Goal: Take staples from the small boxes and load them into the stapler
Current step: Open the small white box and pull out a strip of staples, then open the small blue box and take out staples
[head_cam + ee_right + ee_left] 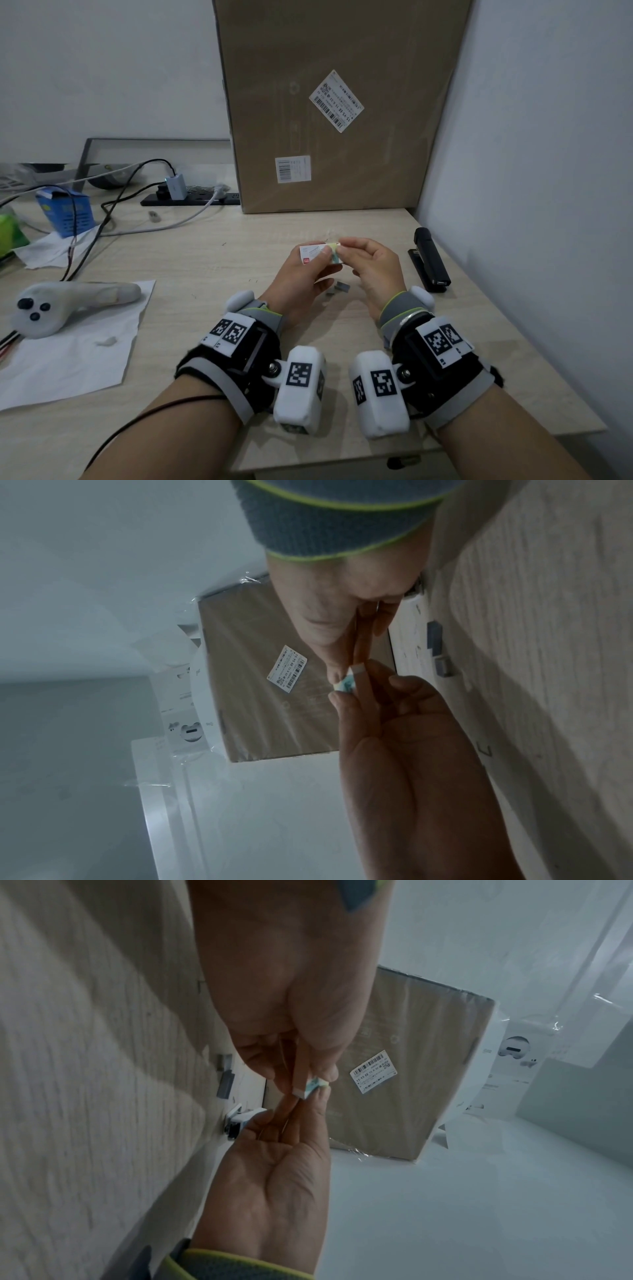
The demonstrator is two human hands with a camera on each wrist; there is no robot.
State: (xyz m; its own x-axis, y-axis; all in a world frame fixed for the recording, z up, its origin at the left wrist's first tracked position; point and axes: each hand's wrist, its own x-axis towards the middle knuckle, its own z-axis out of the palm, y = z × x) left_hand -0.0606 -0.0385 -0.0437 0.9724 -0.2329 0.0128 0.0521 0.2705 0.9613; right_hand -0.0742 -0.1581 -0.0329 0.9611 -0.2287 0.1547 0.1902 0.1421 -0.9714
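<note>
A small white staple box (310, 253) with a red mark is held above the middle of the table. My left hand (320, 262) grips its body, thumb on top and fingers beneath. My right hand (344, 250) pinches the box's green-printed right end between thumb and forefinger. Both wrist views show the box edge-on (299, 1080) (361, 647), the left hand (291, 988) (325, 601) around it and the right hand (274, 1177) (404, 750) at its tip. Grey loose staple strips (340, 287) (226, 1080) (436, 642) lie on the table under the hands. The black stapler (430, 260) lies to the right of my right hand.
A tall cardboard box (339, 102) stands at the back against the right wall. At the left are a power strip (191, 200) with cables, a blue carton (65, 210), and a white handheld device (68, 305) on a paper sheet (85, 359). The table's front edge is near my forearms.
</note>
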